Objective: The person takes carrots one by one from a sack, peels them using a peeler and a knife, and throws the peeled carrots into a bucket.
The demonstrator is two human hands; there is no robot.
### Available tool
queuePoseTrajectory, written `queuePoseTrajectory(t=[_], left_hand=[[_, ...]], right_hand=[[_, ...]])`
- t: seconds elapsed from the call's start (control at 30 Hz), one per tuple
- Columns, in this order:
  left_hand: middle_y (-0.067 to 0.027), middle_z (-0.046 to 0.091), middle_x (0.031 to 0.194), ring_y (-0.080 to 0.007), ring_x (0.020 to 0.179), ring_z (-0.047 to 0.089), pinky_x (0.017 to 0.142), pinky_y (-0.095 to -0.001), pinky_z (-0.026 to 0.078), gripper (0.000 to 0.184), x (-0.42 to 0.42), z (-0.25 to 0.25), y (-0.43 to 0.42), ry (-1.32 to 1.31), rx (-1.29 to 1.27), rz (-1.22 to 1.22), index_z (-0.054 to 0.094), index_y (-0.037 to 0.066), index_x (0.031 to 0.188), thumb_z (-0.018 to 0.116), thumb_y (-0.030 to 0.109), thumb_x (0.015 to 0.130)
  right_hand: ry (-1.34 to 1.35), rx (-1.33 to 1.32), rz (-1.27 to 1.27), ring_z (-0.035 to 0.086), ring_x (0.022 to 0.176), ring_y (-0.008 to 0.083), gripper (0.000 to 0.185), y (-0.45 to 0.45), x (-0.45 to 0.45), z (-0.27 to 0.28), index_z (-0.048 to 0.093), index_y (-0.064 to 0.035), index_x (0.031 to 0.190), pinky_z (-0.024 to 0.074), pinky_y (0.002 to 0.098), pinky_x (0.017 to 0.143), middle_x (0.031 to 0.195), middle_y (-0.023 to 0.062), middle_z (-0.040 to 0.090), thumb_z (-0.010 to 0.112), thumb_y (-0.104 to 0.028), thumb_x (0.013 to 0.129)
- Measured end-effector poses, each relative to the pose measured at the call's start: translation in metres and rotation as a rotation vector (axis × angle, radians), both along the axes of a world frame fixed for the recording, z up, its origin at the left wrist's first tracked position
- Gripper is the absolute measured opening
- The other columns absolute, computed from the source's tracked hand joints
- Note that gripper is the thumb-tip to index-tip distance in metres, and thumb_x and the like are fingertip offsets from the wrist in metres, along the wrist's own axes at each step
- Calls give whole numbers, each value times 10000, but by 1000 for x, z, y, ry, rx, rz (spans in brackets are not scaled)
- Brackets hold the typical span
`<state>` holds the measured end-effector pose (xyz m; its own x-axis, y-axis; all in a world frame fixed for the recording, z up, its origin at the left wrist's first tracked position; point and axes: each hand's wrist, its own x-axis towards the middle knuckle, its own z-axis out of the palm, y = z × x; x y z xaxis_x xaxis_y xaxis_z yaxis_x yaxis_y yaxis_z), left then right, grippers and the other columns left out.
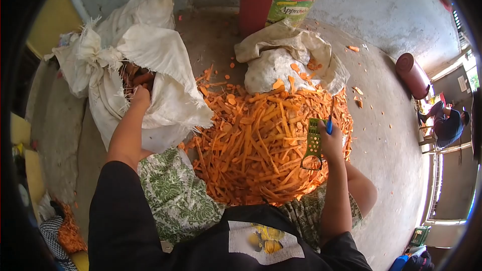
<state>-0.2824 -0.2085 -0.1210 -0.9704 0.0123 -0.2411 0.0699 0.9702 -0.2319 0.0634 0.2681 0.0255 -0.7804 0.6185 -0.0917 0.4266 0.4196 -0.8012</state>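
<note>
My left hand (140,95) reaches into the torn opening of a white woven sack (165,80), among dark orange carrots (144,78); its fingers are mostly hidden there. My right hand (330,143) holds a green grater-like peeler (314,140) with a looped end, together with a blue-handled knife (329,124) whose blade points away from me. Between my legs lies a large heap of orange carrot peelings (261,145), below both tools' far side. Round carrot slices are scattered over its upper part.
A red bucket (258,5) stands behind a crumpled white sack (271,70) with slices on it. A dark red drum (412,76) lies at the right, near a seated person (448,128). More peelings (70,231) lie at the lower left. Carrot bits dot the concrete floor (381,170).
</note>
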Motion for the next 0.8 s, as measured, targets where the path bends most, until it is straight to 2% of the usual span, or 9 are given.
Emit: queuePoseTrajectory(t=[0.07, 0.3, 0.4, 0.47, 0.53, 0.6, 0.63, 0.7, 0.8], left_hand=[[-163, 470, 1188, -351, 1106, 425, 903, -422, 362, 349, -30, -52, -27, 281, 370, 178, 479, -11, 1105, 471, 187, 818], [-215, 550, 1040, -327, 902, 566, 785, -374, 448, 474, -7, 47, 1, 188, 320, -20, 495, -37, 1035, 616, 283, 707], [-173, 573, 957, -290, 794, 596, 708, -389, 477, 475, -8, 91, -1, 6, 646, 249, 501, -10, 995, 640, 310, 673], [-97, 567, 899, -236, 695, 597, 680, -400, 488, 453, 10, 119, -6, 55, 1238, 602, 497, 17, 1015, 628, 292, 680], [-70, 547, 907, -220, 747, 587, 736, -433, 479, 472, 25, 144, -17, -104, 1500, 609, 474, 24, 1065, 617, 312, 719], [-110, 540, 973, -233, 843, 572, 807, -441, 462, 493, 53, 170, -1, -157, 2025, 528, 456, -2, 1105, 601, 305, 747], [-110, 540, 973, -233, 843, 572, 807, -441, 462, 493, 64, 182, 12, -153, 2030, 518, 456, -2, 1105, 601, 305, 747], [-154, 528, 1030, -257, 936, 546, 856, -472, 437, 520, 86, 200, 39, -497, 2331, 138, 421, -32, 1147, 599, 261, 756], [-186, 490, 1100, -297, 973, 536, 866, -514, 420, 632, 115, 207, 86, -891, 2235, -353, 355, -59, 1198, 625, 273, 733]], right_hand=[[-5, 7, 8, 336, 501, 78, 305, 2, 2, -1, 498, -11, 679, 293, 266, 469, 514, -14, 378, 522, -270, 837], [-20, 47, 4, 333, 500, 83, 316, 8, 8, -4, 486, -10, 669, 295, 270, 470, 513, -11, 376, 520, -274, 839], [-32, 35, -22, 332, 500, 84, 315, 2, 6, 3, 480, -12, 664, 294, 273, 469, 512, -12, 375, 518, -270, 839], [-18, 35, -2, 333, 502, 84, 311, 0, 5, 5, 483, -12, 662, 294, 275, 468, 513, -10, 376, 518, -266, 838], [18, 40, 27, 332, 500, 84, 314, 0, 4, 3, 482, -10, 654, 292, 276, 467, 507, -8, 372, 520, -265, 833], [23, 37, 31, 330, 496, 85, 315, -3, 4, 5, 482, -9, 650, 290, 276, 466, 504, -6, 371, 523, -265, 829], [15, 38, 30, 329, 492, 86, 316, -4, 5, 6, 482, -9, 646, 289, 275, 464, 500, -5, 370, 526, -265, 826], [33, 19, 38, 327, 487, 87, 313, -6, 6, 8, 484, -11, 646, 286, 275, 462, 497, -5, 370, 526, -265, 824], [53, 22, 53, 332, 483, 89, 303, -11, 8, 15, 495, -14, 653, 293, 276, 463, 493, 2, 376, 528, -263, 822]])
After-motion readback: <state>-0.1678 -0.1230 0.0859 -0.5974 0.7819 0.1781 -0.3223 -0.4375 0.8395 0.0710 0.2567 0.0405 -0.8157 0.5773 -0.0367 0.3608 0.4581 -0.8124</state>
